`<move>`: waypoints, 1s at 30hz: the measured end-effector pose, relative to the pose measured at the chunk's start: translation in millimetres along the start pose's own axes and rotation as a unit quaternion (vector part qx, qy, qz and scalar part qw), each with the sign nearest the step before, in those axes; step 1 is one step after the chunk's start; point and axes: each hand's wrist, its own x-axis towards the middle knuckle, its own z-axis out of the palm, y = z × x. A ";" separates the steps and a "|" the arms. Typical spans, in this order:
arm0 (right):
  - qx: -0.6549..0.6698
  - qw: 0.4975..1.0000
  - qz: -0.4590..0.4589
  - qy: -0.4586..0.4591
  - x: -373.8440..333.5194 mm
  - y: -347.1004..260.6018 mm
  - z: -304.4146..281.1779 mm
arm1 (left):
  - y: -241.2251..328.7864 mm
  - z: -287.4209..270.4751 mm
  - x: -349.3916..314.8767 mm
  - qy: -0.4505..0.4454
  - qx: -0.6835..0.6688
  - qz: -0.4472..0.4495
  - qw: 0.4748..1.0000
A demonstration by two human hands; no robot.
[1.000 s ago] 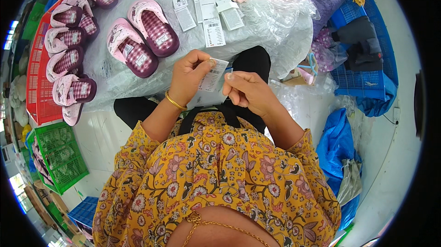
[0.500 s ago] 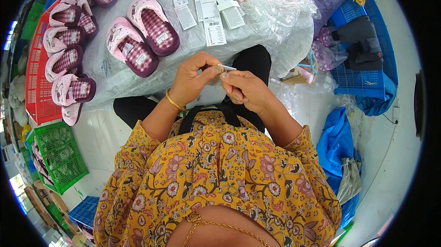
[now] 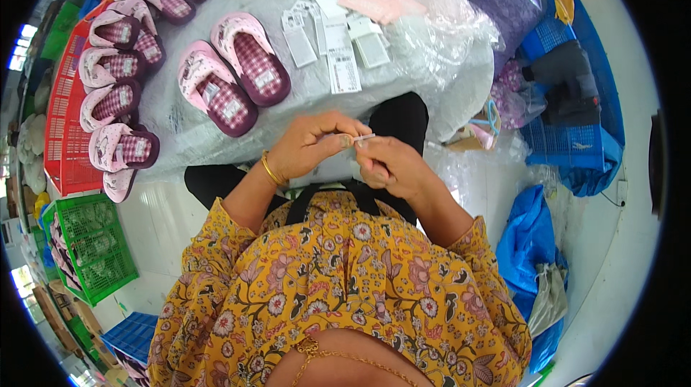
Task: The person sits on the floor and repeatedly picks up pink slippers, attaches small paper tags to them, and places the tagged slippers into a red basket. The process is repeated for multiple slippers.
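Note:
Close to the table's near edge, my left hand (image 3: 311, 145) and my right hand (image 3: 396, 164) meet, thumbs and fingers pinched on a small white tag (image 3: 365, 137). It shows nearly edge-on, and the fingers hide most of it. Beyond my left hand, a pair of pink slippers (image 3: 263, 76) with maroon soles and checked insoles lies on the plastic-covered table (image 3: 309, 96). White paper tags (image 3: 344, 74) are scattered straight ahead of my hands, with peach-pink cards (image 3: 374, 2) behind them.
More pink slippers (image 3: 119, 146) line the table's left side. Beside them is a red crate (image 3: 61, 128), and a green crate (image 3: 93, 243) sits lower. At right are a purple bag (image 3: 500, 2), a blue basket (image 3: 540, 139) holding dark pieces, and a blue sheet (image 3: 525, 232).
Both hands appear a little lower and farther right in the picture, as does the table with its slippers and tags. The white tag stays pinched, its visible part now slimmer.

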 end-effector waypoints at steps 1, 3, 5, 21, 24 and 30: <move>0.011 1.000 0.012 -0.003 -0.1 -2.0 1.0 | -1.5 0.2 0.4 0.002 -0.034 -0.009 0.999; 0.023 0.999 0.028 -0.006 0.2 -4.1 1.4 | -4.8 4.0 1.5 0.017 -0.073 -0.025 0.997; 0.025 0.999 0.036 -0.006 1.2 -2.3 0.0 | -3.5 4.6 1.2 0.022 -0.090 -0.045 0.995; -0.500 0.790 -0.257 0.245 -14.0 -28.2 14.0 | 11.8 10.8 11.8 0.025 0.348 0.126 0.928; -0.382 0.885 -0.193 0.184 -0.8 -21.5 4.6 | 14.0 12.7 14.6 0.025 0.344 0.135 0.929; -0.279 0.942 -0.116 0.148 8.9 -24.0 -9.3 | 7.8 9.4 14.7 0.039 0.336 0.081 0.937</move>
